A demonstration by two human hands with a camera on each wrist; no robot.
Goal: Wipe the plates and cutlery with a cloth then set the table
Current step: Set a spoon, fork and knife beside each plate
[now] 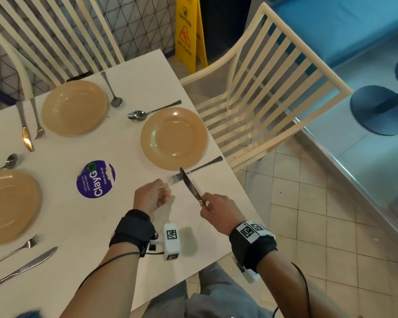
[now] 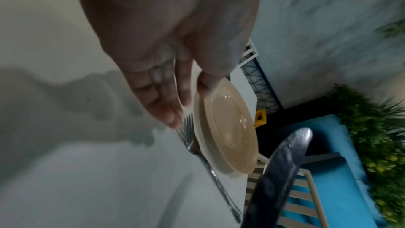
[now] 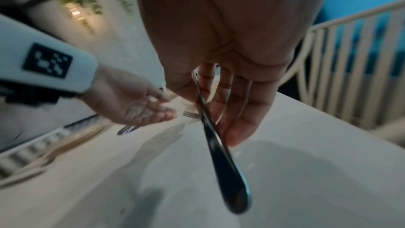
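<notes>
My right hand (image 1: pixel 207 204) pinches a table knife (image 1: pixel 190 184) by its handle, blade pointing up-left over the fork (image 1: pixel 193 170) that lies on the white table (image 1: pixel 129 226) just below a tan plate (image 1: pixel 174 138). In the right wrist view the knife (image 3: pixel 223 167) runs out from between thumb and fingers. My left hand (image 1: pixel 161 191) hovers beside the fork's tines, fingers relaxed, holding nothing. The left wrist view shows the fork (image 2: pixel 197 146), the plate (image 2: pixel 228 131) and the knife blade (image 2: pixel 282 171).
Two more tan plates (image 1: pixel 74 107) (image 1: pixel 9 205) are laid with cutlery beside them. A spoon (image 1: pixel 152 111) lies above the near plate. A purple sticker (image 1: pixel 95 179) marks the table's middle. A slatted chair (image 1: pixel 262 92) stands past the right edge, a yellow wet-floor sign (image 1: pixel 189 31) behind.
</notes>
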